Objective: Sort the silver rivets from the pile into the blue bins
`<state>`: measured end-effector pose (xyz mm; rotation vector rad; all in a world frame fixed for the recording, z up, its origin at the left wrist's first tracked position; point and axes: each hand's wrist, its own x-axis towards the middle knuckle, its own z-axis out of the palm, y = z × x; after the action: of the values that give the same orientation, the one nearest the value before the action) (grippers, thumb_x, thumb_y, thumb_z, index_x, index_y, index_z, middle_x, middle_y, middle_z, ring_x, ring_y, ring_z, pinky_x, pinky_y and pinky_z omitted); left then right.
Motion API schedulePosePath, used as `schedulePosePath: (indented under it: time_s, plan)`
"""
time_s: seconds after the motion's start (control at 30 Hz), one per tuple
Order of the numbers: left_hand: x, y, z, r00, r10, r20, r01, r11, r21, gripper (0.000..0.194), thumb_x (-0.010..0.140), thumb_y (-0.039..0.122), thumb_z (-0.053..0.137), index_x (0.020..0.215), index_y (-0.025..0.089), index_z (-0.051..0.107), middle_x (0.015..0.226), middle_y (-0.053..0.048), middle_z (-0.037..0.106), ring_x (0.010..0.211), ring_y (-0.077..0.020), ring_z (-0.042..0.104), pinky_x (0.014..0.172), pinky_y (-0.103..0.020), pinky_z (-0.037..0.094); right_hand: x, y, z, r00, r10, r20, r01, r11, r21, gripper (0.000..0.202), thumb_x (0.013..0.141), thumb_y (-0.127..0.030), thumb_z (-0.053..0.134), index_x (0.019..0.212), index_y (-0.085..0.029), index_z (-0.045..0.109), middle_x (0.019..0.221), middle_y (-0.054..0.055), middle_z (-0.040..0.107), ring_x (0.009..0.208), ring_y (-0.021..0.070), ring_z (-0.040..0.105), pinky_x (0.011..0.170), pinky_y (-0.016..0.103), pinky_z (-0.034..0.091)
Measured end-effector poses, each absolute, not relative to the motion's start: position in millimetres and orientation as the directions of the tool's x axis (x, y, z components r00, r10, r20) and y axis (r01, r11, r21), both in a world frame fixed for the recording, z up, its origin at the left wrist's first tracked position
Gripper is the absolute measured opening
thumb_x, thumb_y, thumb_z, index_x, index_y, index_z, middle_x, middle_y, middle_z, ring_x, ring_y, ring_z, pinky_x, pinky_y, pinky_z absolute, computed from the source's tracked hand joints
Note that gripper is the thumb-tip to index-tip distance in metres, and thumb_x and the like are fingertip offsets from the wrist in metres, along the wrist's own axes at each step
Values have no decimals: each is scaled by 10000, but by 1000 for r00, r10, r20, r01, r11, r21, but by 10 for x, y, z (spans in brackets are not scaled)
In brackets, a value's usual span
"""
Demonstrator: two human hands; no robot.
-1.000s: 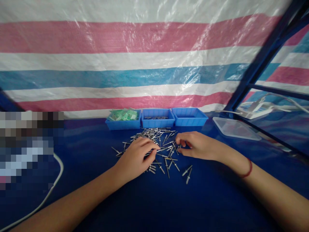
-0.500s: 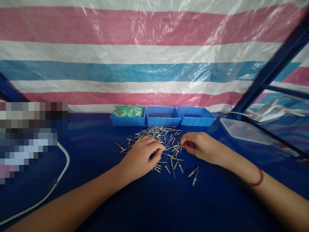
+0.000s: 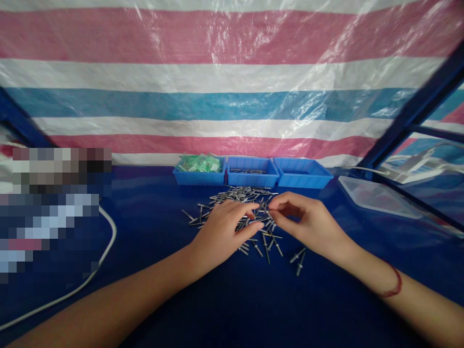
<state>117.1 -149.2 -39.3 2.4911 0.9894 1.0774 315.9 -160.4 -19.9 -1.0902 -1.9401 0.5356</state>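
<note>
A heap of silver pop rivets [image 3: 241, 194] lies on the blue tabletop, with several strewn toward me. Over the near left side of the heap is my left hand [image 3: 224, 232], its thumb and fingertips apart and nothing seen between them. It covers part of the heap. My right hand [image 3: 311, 223], at the heap's right side, is closed in a pinch of thumb and fingers on a pop rivet [image 3: 268, 212], of which only a small part shows. Two loose rivets [image 3: 299, 263] lie apart, below my right hand.
Behind the heap stand three blue bins: one with green-and-white packets [image 3: 199, 163], a middle bin [image 3: 253, 180] holding some rivets, and a right bin [image 3: 304, 181]. A clear plastic lid [image 3: 379, 198] lies at right; a white cable [image 3: 112, 232] curves along the left.
My left thumb and fingers have spread apart. My right hand has come closer to the left one, its fingertips now pinching at the heap's edge. The whole view has shifted slightly.
</note>
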Motion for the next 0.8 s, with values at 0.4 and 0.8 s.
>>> schedulePosePath:
  time_s: [0.4,0.8]
  plan:
    - [1212,-1502,-385,443,757,481,539,-653,531,221,832,256,609,1043,192,613,898,-21,695,877,-200,629,812,-365,454,3137,-1643,-203,-322,702,635,563,681,-467,105,802,-117,557,853,-185,617,842,41,636,779,145,615,678,272,513]
    - [1203,-1573,-282,375,754,539,333,-652,681,60,840,238,586,827,187,614,745,16,656,656,-109,591,609,-220,468,2991,-1749,-177,-202,904,376,118,403,-907,112,724,-243,682,804,-203,615,788,14,644,706,132,647,626,254,560]
